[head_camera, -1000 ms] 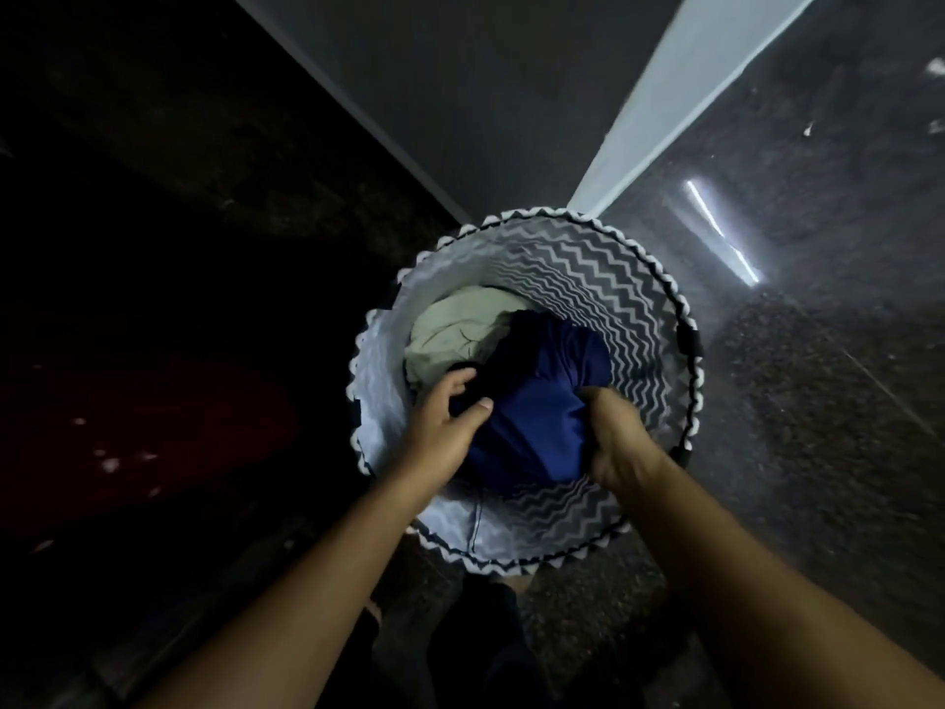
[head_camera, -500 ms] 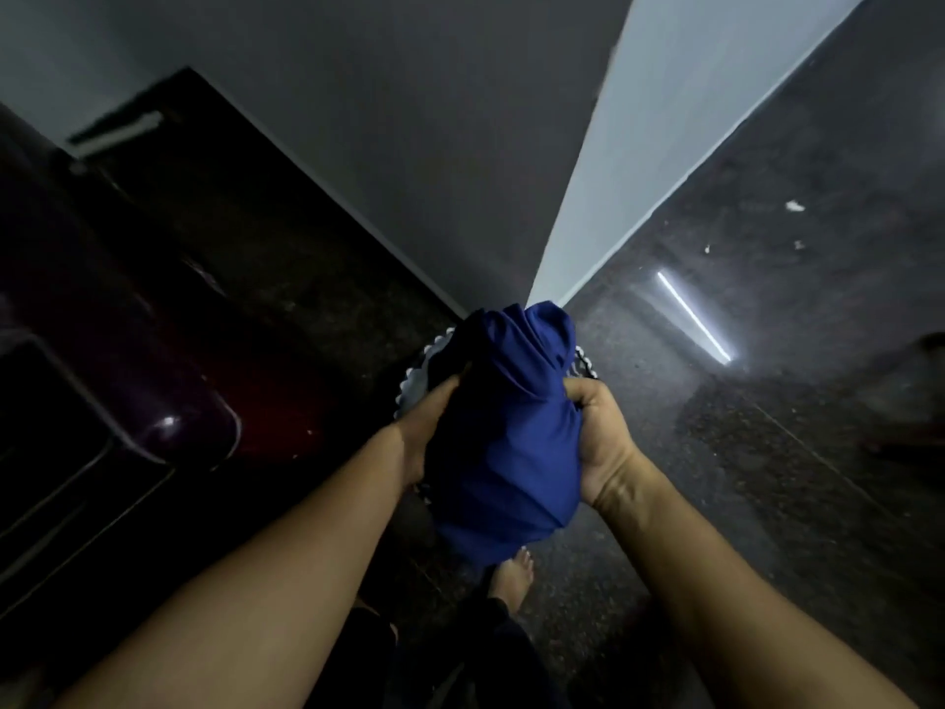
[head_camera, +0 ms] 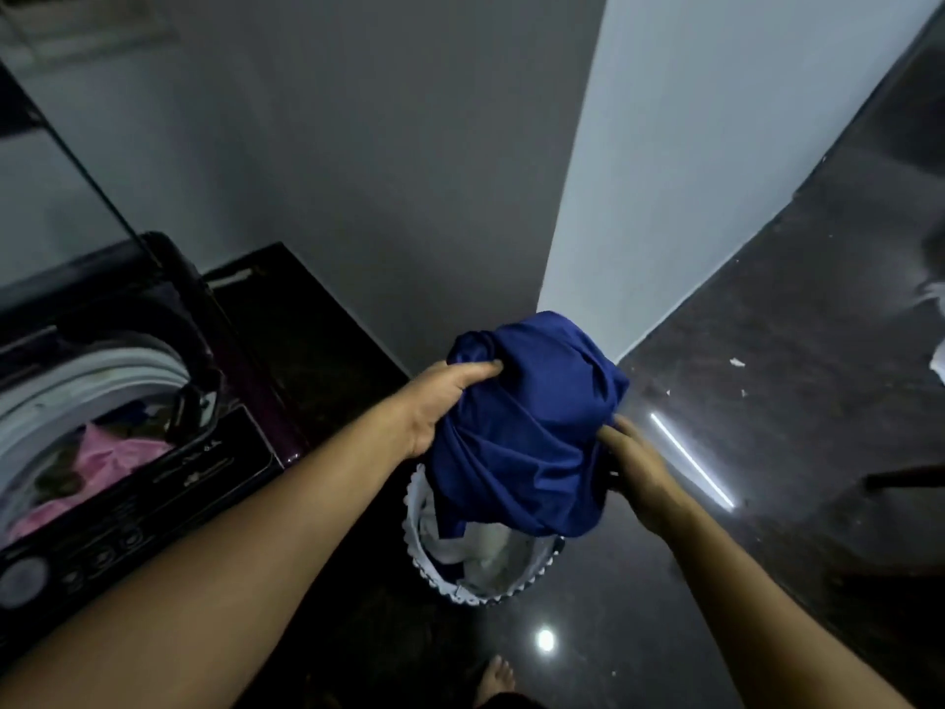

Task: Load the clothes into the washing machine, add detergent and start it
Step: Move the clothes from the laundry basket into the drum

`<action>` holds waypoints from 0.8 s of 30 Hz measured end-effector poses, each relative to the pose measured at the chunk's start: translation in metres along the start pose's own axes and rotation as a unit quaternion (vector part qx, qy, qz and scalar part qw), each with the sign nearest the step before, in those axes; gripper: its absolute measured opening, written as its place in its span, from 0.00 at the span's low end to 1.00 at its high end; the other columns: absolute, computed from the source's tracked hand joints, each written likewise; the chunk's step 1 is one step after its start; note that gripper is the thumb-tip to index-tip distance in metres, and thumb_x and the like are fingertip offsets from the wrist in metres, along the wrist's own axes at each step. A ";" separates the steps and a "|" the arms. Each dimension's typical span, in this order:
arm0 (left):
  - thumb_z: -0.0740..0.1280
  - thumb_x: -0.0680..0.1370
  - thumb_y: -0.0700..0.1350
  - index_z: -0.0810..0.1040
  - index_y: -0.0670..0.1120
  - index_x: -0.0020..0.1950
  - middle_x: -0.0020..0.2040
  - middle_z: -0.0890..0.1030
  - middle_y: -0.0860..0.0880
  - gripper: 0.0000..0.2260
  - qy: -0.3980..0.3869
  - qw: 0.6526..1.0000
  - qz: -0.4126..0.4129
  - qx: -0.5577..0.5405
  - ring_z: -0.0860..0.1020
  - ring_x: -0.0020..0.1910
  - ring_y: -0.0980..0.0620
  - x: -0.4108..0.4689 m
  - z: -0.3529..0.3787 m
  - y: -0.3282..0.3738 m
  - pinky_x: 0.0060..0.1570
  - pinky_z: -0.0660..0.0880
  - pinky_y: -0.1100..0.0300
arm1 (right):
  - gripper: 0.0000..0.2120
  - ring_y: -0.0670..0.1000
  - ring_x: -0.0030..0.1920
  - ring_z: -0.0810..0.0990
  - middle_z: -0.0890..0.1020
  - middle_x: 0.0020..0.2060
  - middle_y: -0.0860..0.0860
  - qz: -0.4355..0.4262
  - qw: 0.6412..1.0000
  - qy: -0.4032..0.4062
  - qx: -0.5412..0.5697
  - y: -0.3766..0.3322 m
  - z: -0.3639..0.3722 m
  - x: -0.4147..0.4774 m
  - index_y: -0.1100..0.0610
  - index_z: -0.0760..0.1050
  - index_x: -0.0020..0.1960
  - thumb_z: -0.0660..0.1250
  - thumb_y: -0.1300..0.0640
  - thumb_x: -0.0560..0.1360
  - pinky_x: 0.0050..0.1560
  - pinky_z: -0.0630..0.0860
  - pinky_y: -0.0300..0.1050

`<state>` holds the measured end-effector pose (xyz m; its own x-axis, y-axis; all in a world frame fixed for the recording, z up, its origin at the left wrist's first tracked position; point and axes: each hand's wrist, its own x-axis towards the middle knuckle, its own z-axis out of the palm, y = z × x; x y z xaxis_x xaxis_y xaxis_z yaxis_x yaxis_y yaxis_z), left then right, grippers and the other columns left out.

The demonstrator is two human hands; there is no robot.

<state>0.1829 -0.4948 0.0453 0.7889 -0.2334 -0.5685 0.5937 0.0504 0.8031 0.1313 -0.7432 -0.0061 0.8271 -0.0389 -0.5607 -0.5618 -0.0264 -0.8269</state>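
A bundled dark blue garment [head_camera: 526, 432] hangs in the air above the round white zigzag laundry basket [head_camera: 427, 547]. My left hand [head_camera: 440, 401] grips its upper left side, fingers curled into the cloth. My right hand [head_camera: 634, 473] holds its right side, the fingertips hidden behind the fabric. Pale clothes [head_camera: 486, 542] lie inside the basket. The top-loading washing machine [head_camera: 169, 483] stands at the left with its lid up, and a pink garment [head_camera: 112, 455] lies in the drum.
The machine's dark control panel [head_camera: 102, 545] with a round dial faces me. A grey wall and a white pillar [head_camera: 665, 171] rise behind the basket. The dark polished floor [head_camera: 767, 401] spreads right, with a white item [head_camera: 938, 350] at the edge. My bare foot [head_camera: 496, 678] stands near the basket.
Both hands have lifted the blue garment out of the basket and higher. The view has swung left and up, bringing the open washing machine into sight.
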 end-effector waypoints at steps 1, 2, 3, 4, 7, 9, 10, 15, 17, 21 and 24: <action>0.74 0.77 0.48 0.84 0.43 0.60 0.56 0.86 0.42 0.15 -0.005 1.000 0.026 0.008 0.84 0.57 0.43 -0.007 0.002 0.015 0.64 0.77 0.48 | 0.21 0.55 0.57 0.83 0.81 0.61 0.51 -0.012 0.999 -0.032 -0.010 -0.006 -0.004 -0.007 0.48 0.73 0.66 0.70 0.47 0.75 0.52 0.80 0.51; 0.74 0.77 0.48 0.84 0.43 0.61 0.56 0.86 0.43 0.15 -0.003 0.999 0.050 0.015 0.84 0.57 0.43 -0.015 0.004 0.030 0.64 0.77 0.48 | 0.27 0.54 0.58 0.83 0.80 0.63 0.50 -0.022 0.998 -0.053 -0.012 -0.008 -0.010 -0.007 0.47 0.71 0.69 0.72 0.45 0.72 0.52 0.81 0.52; 0.74 0.76 0.47 0.84 0.43 0.61 0.56 0.86 0.43 0.15 0.002 0.997 0.073 0.020 0.84 0.56 0.43 -0.023 0.004 0.045 0.65 0.77 0.47 | 0.31 0.53 0.59 0.83 0.79 0.65 0.49 -0.040 0.997 -0.064 -0.023 -0.013 -0.013 -0.009 0.46 0.69 0.71 0.74 0.46 0.71 0.52 0.83 0.51; 0.74 0.76 0.47 0.84 0.43 0.60 0.55 0.86 0.43 0.15 0.004 0.995 0.095 0.029 0.84 0.56 0.43 -0.032 0.006 0.059 0.65 0.77 0.46 | 0.34 0.52 0.60 0.82 0.78 0.66 0.48 -0.064 0.994 -0.070 -0.045 -0.018 -0.014 -0.010 0.45 0.67 0.73 0.77 0.48 0.71 0.53 0.83 0.51; 0.73 0.76 0.47 0.84 0.44 0.59 0.55 0.86 0.43 0.13 -0.012 0.989 0.135 0.057 0.84 0.56 0.43 -0.060 0.011 0.095 0.63 0.78 0.47 | 0.52 0.45 0.67 0.76 0.72 0.72 0.43 -0.156 0.974 -0.061 -0.153 -0.042 -0.005 -0.011 0.43 0.60 0.77 0.86 0.49 0.62 0.64 0.79 0.49; 0.72 0.76 0.47 0.84 0.43 0.59 0.57 0.86 0.43 0.14 -0.051 0.986 0.146 0.062 0.83 0.57 0.43 -0.077 0.015 0.114 0.63 0.77 0.48 | 0.59 0.43 0.70 0.73 0.70 0.74 0.41 -0.205 0.953 -0.051 -0.218 -0.062 0.009 -0.011 0.40 0.60 0.76 0.88 0.42 0.52 0.67 0.76 0.48; 0.71 0.75 0.47 0.84 0.43 0.58 0.57 0.85 0.43 0.14 -0.074 0.984 0.149 0.057 0.83 0.57 0.43 -0.084 0.017 0.121 0.62 0.77 0.49 | 0.62 0.45 0.71 0.72 0.70 0.74 0.42 -0.216 0.945 -0.045 -0.240 -0.069 0.016 -0.008 0.41 0.61 0.77 0.88 0.38 0.48 0.68 0.76 0.50; 0.70 0.70 0.47 0.88 0.46 0.47 0.53 0.86 0.43 0.11 -0.127 0.972 0.189 0.053 0.84 0.51 0.46 -0.119 0.023 0.151 0.55 0.79 0.53 | 0.50 0.51 0.66 0.76 0.74 0.70 0.51 -0.224 0.932 -0.060 -0.279 -0.111 0.055 -0.012 0.57 0.70 0.73 0.78 0.42 0.55 0.56 0.77 0.42; 0.72 0.66 0.47 0.88 0.45 0.48 0.53 0.86 0.43 0.13 -0.129 0.968 0.208 0.052 0.84 0.51 0.45 -0.128 0.012 0.160 0.54 0.79 0.53 | 0.31 0.51 0.57 0.79 0.79 0.65 0.57 -0.224 0.941 -0.057 -0.248 -0.126 0.069 -0.015 0.60 0.73 0.67 0.75 0.51 0.67 0.48 0.77 0.38; 0.72 0.68 0.46 0.87 0.45 0.52 0.56 0.85 0.43 0.14 -0.103 0.962 0.250 0.025 0.84 0.53 0.45 -0.144 -0.037 0.178 0.55 0.79 0.52 | 0.06 0.47 0.43 0.78 0.81 0.44 0.52 -0.236 0.958 -0.042 -0.155 -0.159 0.094 -0.035 0.53 0.73 0.51 0.63 0.64 0.82 0.33 0.74 0.31; 0.68 0.74 0.46 0.85 0.45 0.58 0.62 0.83 0.43 0.15 -0.063 0.961 0.268 0.029 0.82 0.59 0.43 -0.158 -0.086 0.188 0.64 0.75 0.49 | 0.02 0.43 0.34 0.78 0.78 0.35 0.46 -0.257 0.964 -0.038 -0.062 -0.185 0.115 -0.054 0.52 0.74 0.54 0.63 0.58 0.84 0.29 0.72 0.33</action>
<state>0.1834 -0.3646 0.2704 0.9511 -0.3053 -0.0466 0.0943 0.1435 0.9851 0.1926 -0.6214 0.1718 0.9929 0.0851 -0.0836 -0.0710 -0.1414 -0.9874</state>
